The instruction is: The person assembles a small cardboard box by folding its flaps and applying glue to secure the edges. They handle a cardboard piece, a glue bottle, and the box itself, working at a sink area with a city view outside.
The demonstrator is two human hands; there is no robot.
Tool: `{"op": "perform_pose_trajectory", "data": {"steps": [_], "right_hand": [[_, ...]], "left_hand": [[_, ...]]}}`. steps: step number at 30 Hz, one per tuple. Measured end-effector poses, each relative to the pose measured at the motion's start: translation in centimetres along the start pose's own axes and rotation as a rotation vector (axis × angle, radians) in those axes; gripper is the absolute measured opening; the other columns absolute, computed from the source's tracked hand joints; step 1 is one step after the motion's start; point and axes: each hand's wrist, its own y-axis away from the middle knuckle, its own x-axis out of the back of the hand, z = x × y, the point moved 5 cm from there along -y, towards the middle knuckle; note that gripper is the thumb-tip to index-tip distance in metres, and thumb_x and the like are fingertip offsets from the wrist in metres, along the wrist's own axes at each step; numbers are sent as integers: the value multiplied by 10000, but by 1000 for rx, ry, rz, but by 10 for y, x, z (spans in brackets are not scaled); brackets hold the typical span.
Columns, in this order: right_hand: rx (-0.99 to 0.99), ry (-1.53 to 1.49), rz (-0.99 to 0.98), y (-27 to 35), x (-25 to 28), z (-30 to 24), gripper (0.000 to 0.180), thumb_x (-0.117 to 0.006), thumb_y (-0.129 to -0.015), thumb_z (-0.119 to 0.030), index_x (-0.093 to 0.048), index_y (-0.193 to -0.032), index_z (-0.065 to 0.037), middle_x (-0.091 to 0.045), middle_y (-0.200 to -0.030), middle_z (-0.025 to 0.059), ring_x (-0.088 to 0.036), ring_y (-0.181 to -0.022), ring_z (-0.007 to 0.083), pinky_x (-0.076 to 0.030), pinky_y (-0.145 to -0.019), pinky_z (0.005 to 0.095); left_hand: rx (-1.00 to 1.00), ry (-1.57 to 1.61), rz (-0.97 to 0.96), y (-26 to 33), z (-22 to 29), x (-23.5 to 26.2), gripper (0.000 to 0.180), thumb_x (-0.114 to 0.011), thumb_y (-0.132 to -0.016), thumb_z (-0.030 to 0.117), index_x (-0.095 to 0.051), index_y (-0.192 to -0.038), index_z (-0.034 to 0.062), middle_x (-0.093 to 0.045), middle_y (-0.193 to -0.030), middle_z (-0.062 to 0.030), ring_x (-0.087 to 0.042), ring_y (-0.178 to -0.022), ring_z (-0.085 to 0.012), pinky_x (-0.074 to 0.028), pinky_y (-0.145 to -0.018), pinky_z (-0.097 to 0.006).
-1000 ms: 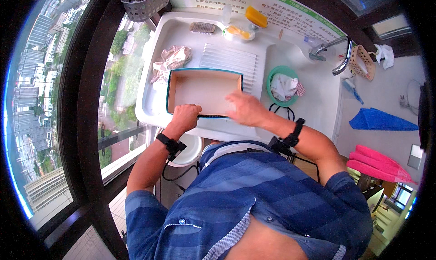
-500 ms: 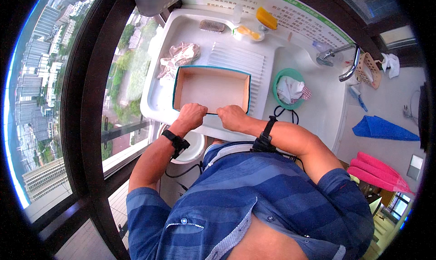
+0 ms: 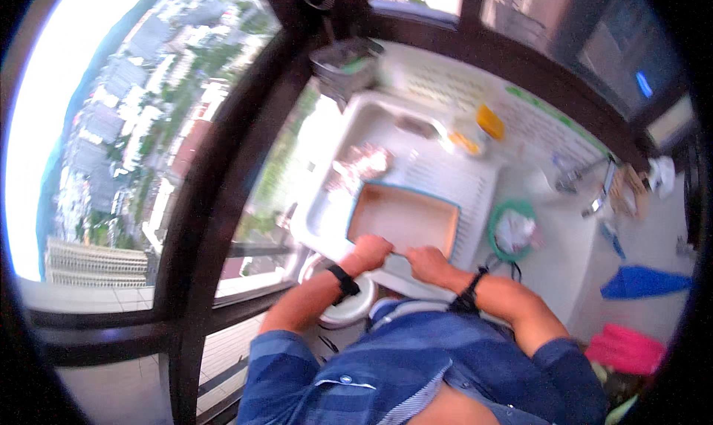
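Two hands on this one: I'm gripping the shallow rectangular tray with the teal rim and tan inside (image 3: 403,218) by its near long edge, my left hand (image 3: 373,250) curled over the left part of that edge and my right hand (image 3: 427,261) clamped just beside it. Both fists are looking closed on the rim, though the picture is blurry so I can't make out the fingertips. I'm guessing it's stiff and fairly light, probably slick if wet, so holding the rim feels right. It's sitting in the white moulded sink basin (image 3: 327,209), stretching away from my knuckles toward a crumpled pinkish cloth (image 3: 362,162) at the far side. I'm seeing a round green-rimmed strainer (image 3: 511,230) off to the right, well apart from my grip.
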Motion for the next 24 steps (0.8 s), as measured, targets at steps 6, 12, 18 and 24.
{"op": "perform_pose_trajectory", "data": {"steps": [6,12,18,24], "right_hand": [[12,53,-12,-9,-16,4,117,-571,-785,-117,-631,-794,-17,-662,-758,232,-659,-728,409,-524,-671,521],[16,95,-19,-8,-13,4,113,-574,-790,-119,-639,-801,-28,-665,-756,226,-662,-726,403,-531,-688,514],[12,130,-32,-10,-13,5,118,-571,-789,-115,-644,-814,-27,-663,-719,221,-670,-706,397,-539,-677,502],[41,132,18,-8,-11,5,125,-571,-795,-119,-659,-809,-32,-663,-715,222,-670,-696,396,-544,-672,490]], "left_hand": [[-44,35,84,9,-1,10,109,-611,-707,81,-676,-794,91,-669,-748,-158,-666,-728,-380,-537,-626,-490],[-60,34,133,7,0,6,96,-636,-698,90,-680,-782,106,-657,-725,-155,-663,-720,-377,-537,-616,-486],[-47,37,101,7,1,13,105,-619,-716,60,-705,-768,88,-679,-774,-166,-671,-748,-367,-543,-626,-470],[-74,31,133,6,3,13,104,-631,-703,52,-709,-765,82,-675,-750,-167,-670,-734,-371,-541,-611,-469]]}}
